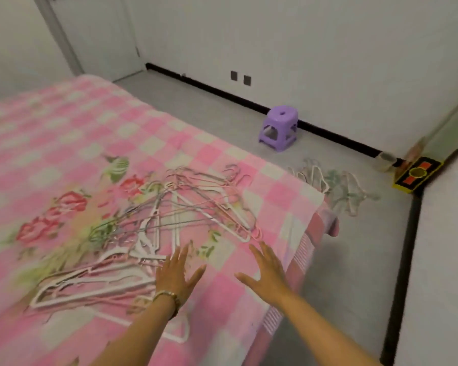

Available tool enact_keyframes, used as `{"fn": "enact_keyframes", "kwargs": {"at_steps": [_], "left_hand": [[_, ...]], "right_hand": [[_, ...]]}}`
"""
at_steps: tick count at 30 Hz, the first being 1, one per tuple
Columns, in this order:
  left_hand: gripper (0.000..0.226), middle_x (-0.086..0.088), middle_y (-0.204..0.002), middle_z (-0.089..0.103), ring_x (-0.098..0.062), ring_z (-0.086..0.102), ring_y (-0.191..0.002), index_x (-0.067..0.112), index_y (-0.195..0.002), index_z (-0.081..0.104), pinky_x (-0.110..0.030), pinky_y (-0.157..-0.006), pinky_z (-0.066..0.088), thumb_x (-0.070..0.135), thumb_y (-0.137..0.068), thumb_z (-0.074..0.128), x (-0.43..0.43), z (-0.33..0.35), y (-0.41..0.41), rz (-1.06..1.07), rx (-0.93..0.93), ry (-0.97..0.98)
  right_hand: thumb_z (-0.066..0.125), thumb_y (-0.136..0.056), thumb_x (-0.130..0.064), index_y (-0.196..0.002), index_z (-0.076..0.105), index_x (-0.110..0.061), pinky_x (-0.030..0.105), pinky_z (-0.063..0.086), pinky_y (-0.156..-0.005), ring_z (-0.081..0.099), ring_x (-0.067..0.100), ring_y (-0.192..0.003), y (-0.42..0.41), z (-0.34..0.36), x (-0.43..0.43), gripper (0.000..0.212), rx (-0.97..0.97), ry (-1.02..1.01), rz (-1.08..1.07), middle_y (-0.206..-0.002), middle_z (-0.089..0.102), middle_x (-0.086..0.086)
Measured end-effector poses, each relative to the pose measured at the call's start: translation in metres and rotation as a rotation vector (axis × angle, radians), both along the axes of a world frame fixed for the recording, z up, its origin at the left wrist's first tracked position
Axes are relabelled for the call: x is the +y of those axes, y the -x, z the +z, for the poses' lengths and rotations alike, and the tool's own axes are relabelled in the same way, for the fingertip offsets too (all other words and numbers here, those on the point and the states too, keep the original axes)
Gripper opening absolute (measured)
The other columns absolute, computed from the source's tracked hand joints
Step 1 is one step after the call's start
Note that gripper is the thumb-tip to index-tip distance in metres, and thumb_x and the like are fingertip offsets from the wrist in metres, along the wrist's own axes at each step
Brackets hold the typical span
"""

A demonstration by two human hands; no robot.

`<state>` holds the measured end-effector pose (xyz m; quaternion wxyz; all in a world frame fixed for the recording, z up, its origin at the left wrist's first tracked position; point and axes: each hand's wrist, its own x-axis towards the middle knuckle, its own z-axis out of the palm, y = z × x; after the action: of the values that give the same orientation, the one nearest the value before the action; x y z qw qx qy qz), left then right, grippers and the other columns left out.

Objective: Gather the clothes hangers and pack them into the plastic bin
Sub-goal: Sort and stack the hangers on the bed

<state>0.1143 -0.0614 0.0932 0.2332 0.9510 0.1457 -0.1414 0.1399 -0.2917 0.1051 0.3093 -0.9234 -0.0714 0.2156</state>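
Note:
A tangled heap of white, pink and grey clothes hangers (185,207) lies on the pink checked bedspread (64,143). More white hangers (90,281) lie nearer me to the left. A second pile of pale hangers (338,186) lies on the floor past the bed's corner. My left hand (176,273), with a bead bracelet at the wrist, is stretched out flat with fingers spread just short of the heap. My right hand (264,270) is spread the same way to its right, holding nothing. No plastic bin is in view.
A purple plastic stool (279,128) stands by the far wall. A black and yellow box (417,174) sits in the right corner. Grey floor (222,112) runs beyond the bed, edged by a black skirting strip. A white door (95,35) is at the far left.

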Motion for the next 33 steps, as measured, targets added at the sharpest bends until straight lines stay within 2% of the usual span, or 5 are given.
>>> {"fn": "enact_keyframes", "kwargs": {"at_steps": [5,12,18,29,33], "left_hand": [[0.082,0.003,-0.159,-0.002,-0.022,0.004,-0.146,0.028,-0.149,-0.001,-0.044,-0.118,0.012,0.068,-0.085,0.031,0.061,-0.037,0.030,0.219,0.118,-0.045],[0.083,0.003,-0.157,-0.013,-0.025,-0.004,-0.146,0.029,-0.147,-0.011,-0.047,-0.118,0.009,0.067,-0.086,0.029,0.090,-0.093,0.064,0.543,0.200,0.016],[0.096,-0.004,-0.157,-0.017,-0.023,-0.010,-0.146,0.016,-0.147,-0.017,-0.038,-0.119,0.001,0.067,-0.084,0.036,0.091,-0.118,0.066,0.980,-0.016,0.262],[0.059,-0.019,-0.109,0.064,-0.034,0.064,-0.094,0.002,-0.126,0.043,-0.046,-0.086,0.053,0.034,-0.082,0.066,0.121,-0.139,0.064,1.570,-0.287,0.801],[0.034,-0.013,-0.087,0.071,-0.031,0.068,-0.079,0.011,-0.111,0.052,-0.050,-0.083,0.055,0.036,-0.090,0.055,0.120,-0.144,0.072,1.509,-0.315,0.856]], "right_hand": [[0.050,-0.083,-0.065,-0.150,0.008,-0.033,0.040,0.000,-0.119,-0.009,0.018,-0.147,-0.028,-0.033,0.069,0.086,0.034,0.037,0.218,-0.159,-0.011,-0.007],[0.047,-0.078,-0.073,-0.152,0.009,-0.024,0.038,0.005,-0.120,0.001,0.018,-0.148,-0.066,-0.088,0.146,0.096,0.092,0.058,0.498,-0.160,-0.001,-0.004],[0.049,-0.067,-0.082,-0.124,0.046,-0.024,0.047,0.044,-0.097,0.051,0.032,-0.116,-0.086,-0.128,0.212,0.082,0.201,-0.038,0.421,-0.120,0.057,0.003],[0.039,-0.095,-0.049,-0.118,0.051,-0.030,0.026,0.044,-0.088,0.055,0.009,-0.101,-0.007,-0.128,0.192,0.032,0.176,-0.056,0.765,-0.112,0.053,-0.009],[0.054,-0.093,-0.034,-0.109,0.046,-0.019,0.026,0.043,-0.079,0.053,0.014,-0.094,-0.028,-0.124,0.211,0.024,0.032,-0.137,0.318,-0.110,0.044,-0.003]]}}
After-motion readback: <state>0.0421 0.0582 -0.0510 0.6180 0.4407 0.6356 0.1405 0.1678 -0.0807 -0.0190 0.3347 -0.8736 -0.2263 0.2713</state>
